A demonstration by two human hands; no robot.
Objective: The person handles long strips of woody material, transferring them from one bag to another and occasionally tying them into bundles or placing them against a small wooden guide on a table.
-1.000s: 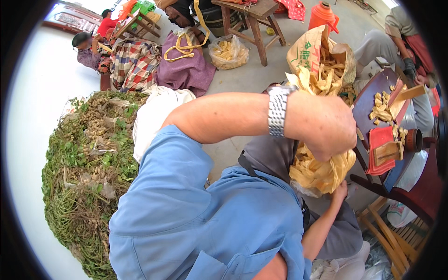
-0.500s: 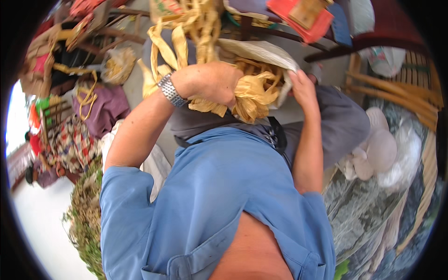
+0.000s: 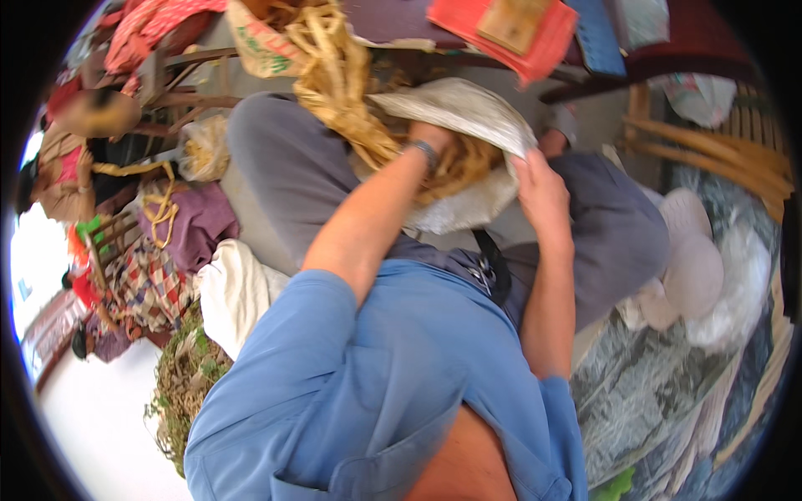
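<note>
A: Where is the sack being found?

B: The white sack (image 3: 464, 210) is being flanked by the knees, and loose yellow strips (image 3: 478, 167) are being contained in it.

A: How is the right hand being used?

B: The sack's rim is being pinched between thumb and fingers of the right hand (image 3: 545, 190), and the mouth is being held open at that side.

A: And the left?

B: The left hand (image 3: 429, 134) is being held inside the mouth, among the strips, with a metal watch (image 3: 425, 154) being worn at the wrist. The fingers are being hidden; whether they are being spread or closed on strips cannot be told.

A: What is being noted nearby?

B: A long yellow hank (image 3: 332, 75) is being seen beside a printed paper bag (image 3: 261, 43), trailing down to the sack's left edge. Beyond the sack, a wooden block (image 3: 511, 25) is being supported by a red cloth (image 3: 547, 46). To the right, a wooden chair (image 3: 710, 154) is being observed.
</note>
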